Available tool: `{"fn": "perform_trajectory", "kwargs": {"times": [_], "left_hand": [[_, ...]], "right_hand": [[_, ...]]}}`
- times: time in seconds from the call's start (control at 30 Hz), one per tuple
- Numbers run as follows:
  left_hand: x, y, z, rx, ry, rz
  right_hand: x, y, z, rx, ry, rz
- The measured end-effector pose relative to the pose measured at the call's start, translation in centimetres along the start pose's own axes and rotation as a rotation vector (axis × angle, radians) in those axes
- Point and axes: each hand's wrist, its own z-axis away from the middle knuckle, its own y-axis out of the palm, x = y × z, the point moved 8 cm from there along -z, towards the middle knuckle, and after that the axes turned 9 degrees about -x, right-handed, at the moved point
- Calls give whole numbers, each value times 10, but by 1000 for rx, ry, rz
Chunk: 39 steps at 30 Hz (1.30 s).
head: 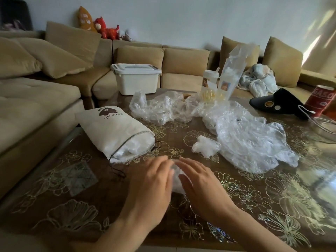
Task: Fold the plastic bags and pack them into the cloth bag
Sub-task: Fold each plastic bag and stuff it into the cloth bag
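Palms down, fingers straight and curled round nothing: left grip (151,182) and right grip (198,184), side by side on a small crumpled white plastic bag (177,176), near middle of the glossy flower-patterned desk (254,197). Just far-left, soft cream cloth bag (116,130) on its side, mouth toward the hands, plastic inside. Right and farther, loose clear crinkled bags (251,142); beyond, white lidded box (136,79).

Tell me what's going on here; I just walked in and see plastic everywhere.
A person presses a small white plastic bag flat on the brown floral-patterned table with the left hand and right hand, fingers straight. A cream drawstring cloth bag lies on its side beside them, mouth open, white plastic already inside. A small white plastic bundle and crumpled clear plastic bags lie behind.
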Motion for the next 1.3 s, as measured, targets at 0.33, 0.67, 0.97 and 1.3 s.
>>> {"fn": "perform_trajectory", "kwargs": {"times": [0.33,0.67,0.97,1.3], "left_hand": [[35,56,29,594,-137,-118],[32,53,23,593,-168,-117],[43,48,-14,386,-406,124],[25,26,-1,269,-979,1026]], "right_hand": [[-23,40,16,423,62,129],[-22,41,17,420,78,125],[-29,-17,17,-30,160,-145],[-41,-38,78,210,749,-958]]}}
